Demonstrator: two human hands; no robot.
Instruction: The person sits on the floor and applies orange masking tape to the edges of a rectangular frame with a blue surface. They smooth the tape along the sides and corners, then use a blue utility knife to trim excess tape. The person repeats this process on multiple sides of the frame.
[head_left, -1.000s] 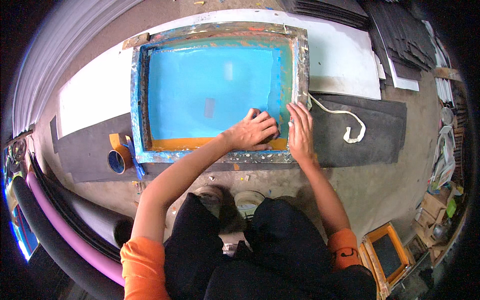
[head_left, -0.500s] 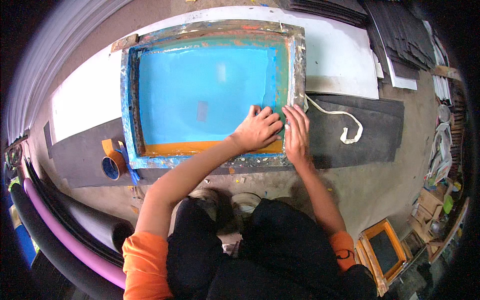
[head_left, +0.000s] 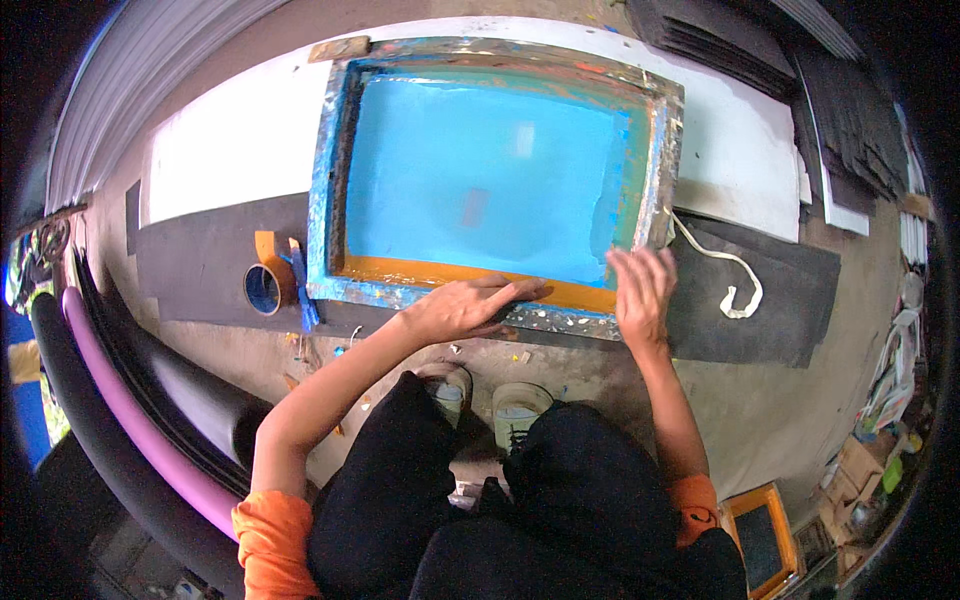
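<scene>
Left hand (head_left: pixel 460 308) has been withdrawn to near edge of frame (head_left: pixel 325 205), fingers extended; right hand (head_left: pixel 643 300) fingers are slightly spread. More blue sheet (head_left: pixel 430 185) is thereby exposed.

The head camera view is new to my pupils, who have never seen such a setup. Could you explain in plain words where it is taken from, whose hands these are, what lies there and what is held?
There is no machine here: a person works with bare hands. A fisheye camera on their head looks down, so straight edges bend near the rim.

A paint-marked frame around a blue panel lies across a white sheet and a dark sheet. To its left stands a round cup; to its right a white cord curls.

The left hand is at the frame's near edge, the right hand, blurred, at its near right corner. Whether either holds something small, I cannot tell.
</scene>
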